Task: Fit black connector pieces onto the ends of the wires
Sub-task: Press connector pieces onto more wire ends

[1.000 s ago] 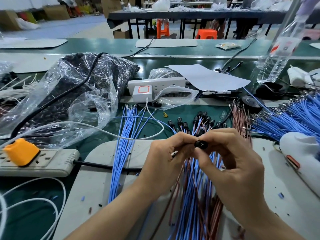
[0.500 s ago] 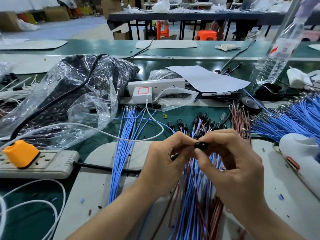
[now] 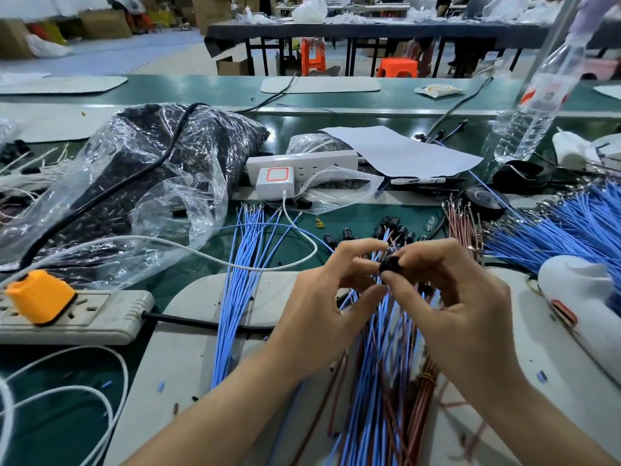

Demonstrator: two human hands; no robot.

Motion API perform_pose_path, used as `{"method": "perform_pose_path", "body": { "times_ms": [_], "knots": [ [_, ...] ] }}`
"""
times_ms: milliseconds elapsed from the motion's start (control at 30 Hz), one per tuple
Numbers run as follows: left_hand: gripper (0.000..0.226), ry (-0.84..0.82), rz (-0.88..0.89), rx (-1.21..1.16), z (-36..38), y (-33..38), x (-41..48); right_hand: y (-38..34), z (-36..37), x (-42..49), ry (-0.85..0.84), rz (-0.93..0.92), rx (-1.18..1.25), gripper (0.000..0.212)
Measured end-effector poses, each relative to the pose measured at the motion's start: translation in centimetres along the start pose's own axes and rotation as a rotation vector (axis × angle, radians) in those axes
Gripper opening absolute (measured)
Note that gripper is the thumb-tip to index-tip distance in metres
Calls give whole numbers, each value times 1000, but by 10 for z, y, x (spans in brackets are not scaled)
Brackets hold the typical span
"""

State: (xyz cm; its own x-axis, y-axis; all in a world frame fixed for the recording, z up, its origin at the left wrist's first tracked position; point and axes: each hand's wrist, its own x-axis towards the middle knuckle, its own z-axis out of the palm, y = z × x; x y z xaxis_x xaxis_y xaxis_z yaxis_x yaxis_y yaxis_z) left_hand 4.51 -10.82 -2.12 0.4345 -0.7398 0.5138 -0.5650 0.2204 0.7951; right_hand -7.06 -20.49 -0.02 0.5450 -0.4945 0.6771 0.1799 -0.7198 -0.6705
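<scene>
Hands met just above the mixed bundle of blue and brown wires [image 3: 379, 381] that ran across the pale grey work mat [image 3: 201, 348]. So the right hand [image 3: 467, 317] had the small round black connector piece [image 3: 389, 264] pinched between thumb and index fingertip, held up off the mat right over the bundle. The left hand [image 3: 326, 297] sat just beside it, index curved over the top and thumb underneath with a gap between them. Honestly couldn't tell if it was gripping a wire end or nothing at all, too blurry in there. Behind the fingers, a cluster of wire ends already wearing black connectors [image 3: 396, 227] lay on the green table [image 3: 356, 215]. Loose blue wires [image 3: 242, 280] fanned out to the left, and a big heap of blue wires [image 3: 554, 230] lay to the right. A grey power strip [image 3: 100, 317] with an orange plug [image 3: 40, 295] sat at far left, near a crinkly clear plastic bag of dark parts [image 3: 151, 169].
</scene>
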Motion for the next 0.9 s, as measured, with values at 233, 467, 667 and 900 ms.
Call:
{"method": "perform_pose_path", "body": {
  "times_ms": [233,467,667,900],
  "knots": [
    [15,156,-43,67,-5,-2,1,27,-43,28,-84,315,-496,27],
    [25,94,-53,72,-1,0,-2,44,-47,26,-317,655,-598,30],
    [23,61,-53,72,-1,2,-2,51,-50,27,-289,734,-697,30],
    [21,37,-51,74,-1,1,-3,50,-59,31,-310,859,-627,24]
  ]
}}
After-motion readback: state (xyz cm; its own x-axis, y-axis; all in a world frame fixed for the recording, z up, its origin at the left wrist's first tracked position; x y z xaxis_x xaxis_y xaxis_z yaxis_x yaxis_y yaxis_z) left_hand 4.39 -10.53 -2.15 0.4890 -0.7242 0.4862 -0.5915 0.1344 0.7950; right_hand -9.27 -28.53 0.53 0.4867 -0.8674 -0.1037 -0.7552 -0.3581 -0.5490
